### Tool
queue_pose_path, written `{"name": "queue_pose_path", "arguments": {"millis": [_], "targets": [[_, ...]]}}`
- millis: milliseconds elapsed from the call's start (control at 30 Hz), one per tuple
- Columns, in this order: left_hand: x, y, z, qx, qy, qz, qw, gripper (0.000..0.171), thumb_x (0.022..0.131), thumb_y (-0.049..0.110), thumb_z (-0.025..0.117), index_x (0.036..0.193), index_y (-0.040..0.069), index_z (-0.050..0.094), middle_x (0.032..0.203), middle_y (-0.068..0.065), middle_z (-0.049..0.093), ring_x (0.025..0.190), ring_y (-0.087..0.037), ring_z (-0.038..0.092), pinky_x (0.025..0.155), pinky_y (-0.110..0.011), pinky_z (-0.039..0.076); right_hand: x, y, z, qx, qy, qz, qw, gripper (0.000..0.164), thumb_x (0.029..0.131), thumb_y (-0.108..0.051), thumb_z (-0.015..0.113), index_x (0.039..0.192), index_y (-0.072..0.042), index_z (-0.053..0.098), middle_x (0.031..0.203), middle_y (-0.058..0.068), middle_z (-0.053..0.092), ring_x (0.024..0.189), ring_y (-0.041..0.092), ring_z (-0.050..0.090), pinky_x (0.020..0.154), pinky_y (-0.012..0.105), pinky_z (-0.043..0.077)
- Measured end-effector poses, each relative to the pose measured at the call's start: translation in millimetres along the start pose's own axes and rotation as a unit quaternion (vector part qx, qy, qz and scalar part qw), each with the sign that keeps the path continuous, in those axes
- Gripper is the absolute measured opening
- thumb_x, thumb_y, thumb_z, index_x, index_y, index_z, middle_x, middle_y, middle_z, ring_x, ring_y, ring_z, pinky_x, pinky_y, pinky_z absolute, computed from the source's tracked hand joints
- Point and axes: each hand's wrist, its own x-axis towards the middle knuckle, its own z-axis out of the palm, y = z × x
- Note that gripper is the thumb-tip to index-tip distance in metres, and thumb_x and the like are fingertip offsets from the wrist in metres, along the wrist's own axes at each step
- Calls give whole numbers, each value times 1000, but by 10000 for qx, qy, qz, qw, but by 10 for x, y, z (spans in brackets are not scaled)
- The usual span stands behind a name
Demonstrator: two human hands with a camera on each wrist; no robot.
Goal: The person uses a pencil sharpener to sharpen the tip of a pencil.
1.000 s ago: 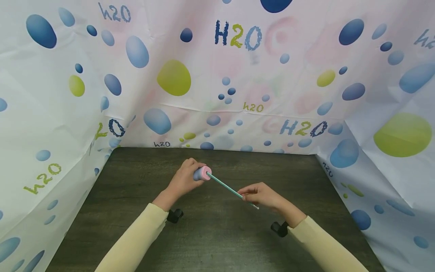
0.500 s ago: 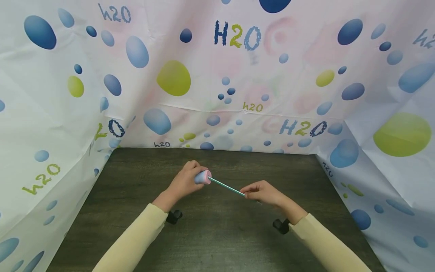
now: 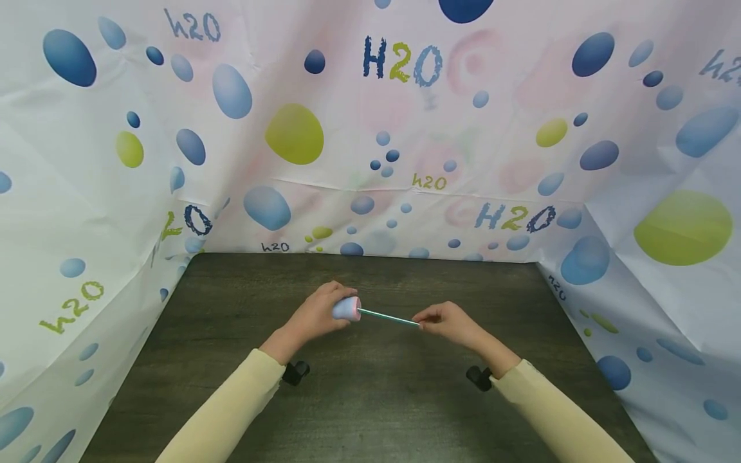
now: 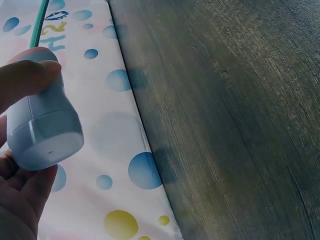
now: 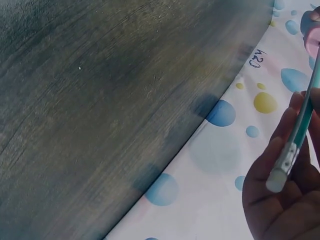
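Observation:
My left hand (image 3: 315, 315) grips a pale blue pencil sharpener (image 3: 345, 308) with a pink end, held above the table. In the left wrist view the thumb lies on the sharpener's body (image 4: 45, 125), and its flat base faces the camera. A teal pencil (image 3: 388, 316) runs from the hole in the pink end across to my right hand (image 3: 448, 320), whose thumb and fingers pinch it near its rear. The right wrist view shows the pencil's metal band and whitish eraser (image 5: 277, 180) sticking out toward the camera. The pencil's tip is hidden inside the sharpener.
A dark wood-grain table (image 3: 370, 399) lies under both hands. White sheeting (image 3: 370, 128) printed with blue and green dots and H2O lettering stands at its back and sides. Each wrist carries a small black camera, such as the right one (image 3: 479, 378).
The left hand and sharpener have come slightly down, and the sharpener has turned. The right hand has risen a little, so the pencil lies closer to level. Its eraser end is now hidden in the head view.

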Motion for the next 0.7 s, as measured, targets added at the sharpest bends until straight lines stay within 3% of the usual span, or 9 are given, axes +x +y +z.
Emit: {"name": "queue_pose_path", "arguments": {"millis": [200, 433, 700], "targets": [[10, -24, 10, -229, 48, -105, 9997, 45, 83, 5, 84, 123, 2, 63, 122, -16, 66, 106, -30, 62, 88, -48, 56, 26, 4, 1, -525, 194, -241, 9981, 22, 100, -8, 64, 117, 0, 75, 110, 20, 75, 90, 19, 69, 72, 29, 55], [-7, -45, 8, -304, -26, -51, 9995, 44, 83, 7, 83, 124, 3, 67, 124, -16, 68, 104, -29, 63, 84, -45, 55, 40, 10, 10, -877, 363, -354, 9949, 21, 99, -9, 64, 116, -3, 75, 108, 14, 75, 90, 18, 67, 74, 31, 56], [-19, -77, 21, -320, -4, 11, 9995, 44, 83, 10, 84, 125, 4, 68, 124, -16, 69, 108, -31, 64, 88, -47, 55, 63, 34, 29, -1301, 551, -674, 9877, 21, 99, -7, 65, 116, -2, 75, 107, 12, 75, 90, 19, 68, 80, 36, 60]]}}
